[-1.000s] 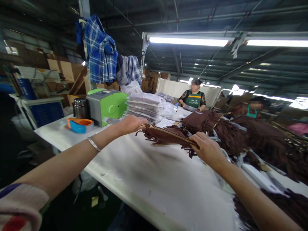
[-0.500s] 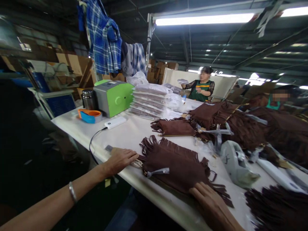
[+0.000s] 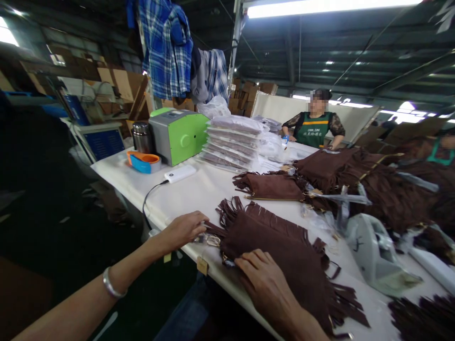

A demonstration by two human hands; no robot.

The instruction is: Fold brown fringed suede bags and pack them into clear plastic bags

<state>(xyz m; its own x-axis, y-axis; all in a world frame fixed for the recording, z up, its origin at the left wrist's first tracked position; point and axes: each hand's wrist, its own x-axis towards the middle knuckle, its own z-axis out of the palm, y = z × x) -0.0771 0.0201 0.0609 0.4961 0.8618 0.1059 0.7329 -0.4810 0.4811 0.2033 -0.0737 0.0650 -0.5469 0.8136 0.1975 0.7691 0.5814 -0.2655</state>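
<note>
A dark brown suede fringed bag (image 3: 273,246) lies flat on the white table in front of me. My left hand (image 3: 188,229) is closed on a narrow brown strap (image 3: 214,229) at the bag's left end. Just below those fingers is a metal clasp (image 3: 213,240). A small tan tag (image 3: 202,266) hangs over the table's front edge. My right hand (image 3: 265,279) rests on the near left part of the bag, fingers stretched out over its lower edge. Those fingers partly cover the plastic-wrapped zip pull.
More brown fringed bags (image 3: 327,166) are heaped at the right. A tape dispenser (image 3: 373,251) stands near them. Behind are bagged flat packs (image 3: 231,142), a green-grey machine (image 3: 181,135), a steel flask (image 3: 141,137), tape rolls (image 3: 144,162) and a white power bank (image 3: 180,174). A co-worker (image 3: 314,125) stands beyond.
My right hand has moved left along the bag, from its near right corner to the zip pull. The tan tag now hangs in sight. The co-worker has lowered the pack and their hands.
</note>
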